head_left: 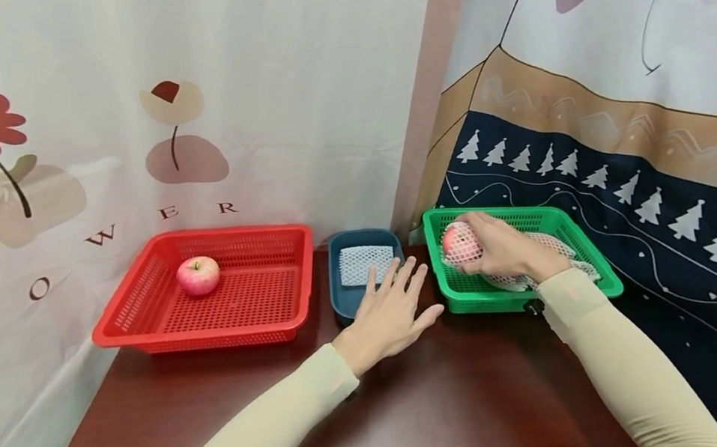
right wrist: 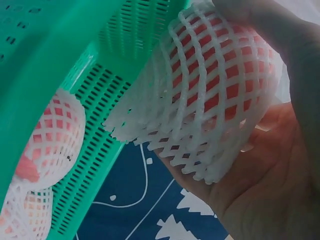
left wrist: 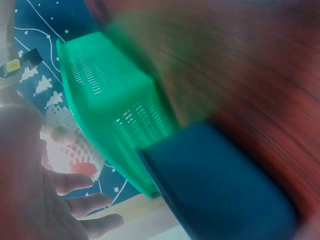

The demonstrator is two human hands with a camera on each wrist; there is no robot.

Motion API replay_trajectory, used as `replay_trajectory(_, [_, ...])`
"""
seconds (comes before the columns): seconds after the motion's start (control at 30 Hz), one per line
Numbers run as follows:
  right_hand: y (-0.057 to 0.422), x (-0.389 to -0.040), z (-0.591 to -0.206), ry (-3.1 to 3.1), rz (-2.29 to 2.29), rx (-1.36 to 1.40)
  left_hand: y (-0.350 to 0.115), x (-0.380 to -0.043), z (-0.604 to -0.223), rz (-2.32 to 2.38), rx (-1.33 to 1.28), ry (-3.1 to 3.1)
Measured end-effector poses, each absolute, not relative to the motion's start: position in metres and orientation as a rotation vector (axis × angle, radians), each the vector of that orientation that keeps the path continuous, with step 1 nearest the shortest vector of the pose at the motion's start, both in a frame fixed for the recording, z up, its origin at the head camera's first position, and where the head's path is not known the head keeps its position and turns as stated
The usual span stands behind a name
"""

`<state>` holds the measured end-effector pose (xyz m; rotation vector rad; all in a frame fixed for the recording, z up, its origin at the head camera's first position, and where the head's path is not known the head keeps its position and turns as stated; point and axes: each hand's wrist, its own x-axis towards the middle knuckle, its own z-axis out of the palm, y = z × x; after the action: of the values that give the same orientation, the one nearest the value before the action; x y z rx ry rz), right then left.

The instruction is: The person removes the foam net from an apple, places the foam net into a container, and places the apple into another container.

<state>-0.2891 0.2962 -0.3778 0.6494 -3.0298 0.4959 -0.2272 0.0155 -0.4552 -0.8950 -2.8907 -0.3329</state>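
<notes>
My right hand (head_left: 503,248) grips an apple (head_left: 460,242) wrapped in a white foam net, over the left part of the green basket (head_left: 478,301). Up close in the right wrist view, the foam net (right wrist: 200,100) hangs past the apple at its loose end, with thumb and fingers around it. More net-wrapped apples (right wrist: 55,140) lie in that basket, partly hidden by the hand in the head view. My left hand (head_left: 390,319) is spread with straight fingers and holds nothing, its fingertips overlapping the blue bin (head_left: 336,287). A flattened foam net (head_left: 364,264) lies inside this bin.
A red basket (head_left: 210,335) stands at the left with one bare apple (head_left: 198,276) in it. The dark wooden table (head_left: 424,411) runs below all three containers. A printed curtain (head_left: 284,74) hangs right behind them and along the right side.
</notes>
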Motion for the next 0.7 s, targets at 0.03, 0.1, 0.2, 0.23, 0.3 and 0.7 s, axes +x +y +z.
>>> replay_trajectory(0.03, [0.296,-0.289,-0.378,-3.023,0.497,0.654,0.013,-0.227,-0.455,-0.329,-0.891,-2.885])
replay_trajectory(0.1, [0.295,-0.289,-0.378,-3.011,0.505,0.664,0.008,-0.226,-0.454,-0.328,-0.89,-2.884])
replay_trajectory(0.2, [0.294,-0.286,-0.379,-2.996,0.519,0.685,-0.001,-0.223,-0.454,-0.332,-0.886,-2.889])
replay_trajectory(0.23, [0.293,-0.285,-0.379,-2.991,0.523,0.697,-0.004,-0.222,-0.455,-0.337,-0.883,-2.893])
replay_trajectory(0.3, [0.29,-0.282,-0.38,-2.982,0.531,0.715,-0.01,-0.22,-0.456,-0.346,-0.877,-2.893])
replay_trajectory(0.7, [0.261,-0.256,-0.377,-2.954,0.575,0.826,-0.045,-0.212,-0.457,-0.338,-0.862,-2.832])
